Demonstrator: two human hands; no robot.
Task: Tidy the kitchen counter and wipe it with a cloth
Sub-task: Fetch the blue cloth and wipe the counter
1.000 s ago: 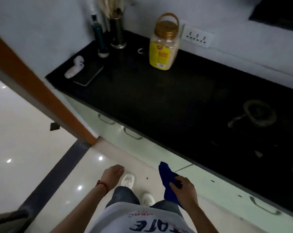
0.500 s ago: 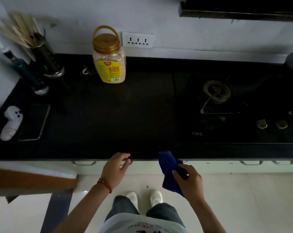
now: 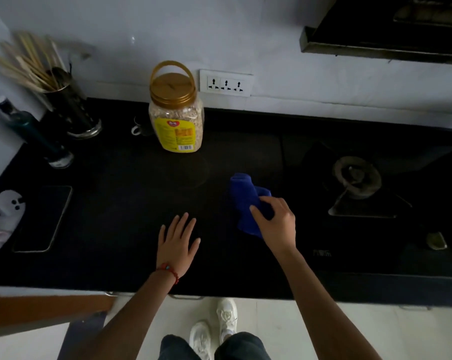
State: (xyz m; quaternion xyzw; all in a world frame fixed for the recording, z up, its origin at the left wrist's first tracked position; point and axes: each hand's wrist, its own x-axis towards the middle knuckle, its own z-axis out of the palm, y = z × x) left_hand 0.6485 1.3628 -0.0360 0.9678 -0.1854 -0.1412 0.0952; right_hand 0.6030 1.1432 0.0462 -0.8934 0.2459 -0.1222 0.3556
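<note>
Nearest: white shoes (image 3: 214,331) on pale floor, a drawer handle (image 3: 185,297) under the black counter (image 3: 110,229) edge. Left hand (image 3: 177,242) flat over the counter, fingers spread, holding nothing, red bead bracelet (image 3: 169,271) at the wrist. Right hand (image 3: 277,224) closed on a bunched blue cloth (image 3: 245,201), cloth over the middle of the counter, just right of the left hand; contact with the surface can't be told. Left edge: phone (image 3: 41,219) lying flat, white ghost-shaped thing (image 3: 5,216) just beside it. Right: gas hob, burner (image 3: 356,176) well apart from the cloth, knob (image 3: 436,240) nearer the front. Farther back: oat jar (image 3: 177,118) with gold lid and handle, yellow label, upright, in line behind the bare patch between the hands. Small dark mug (image 3: 141,127) just left of the jar. Far left corner: dark bottle (image 3: 35,136), holder of chopsticks (image 3: 69,110). Wall socket strip (image 3: 226,83) behind the jar, range hood (image 3: 386,29) top right.
</note>
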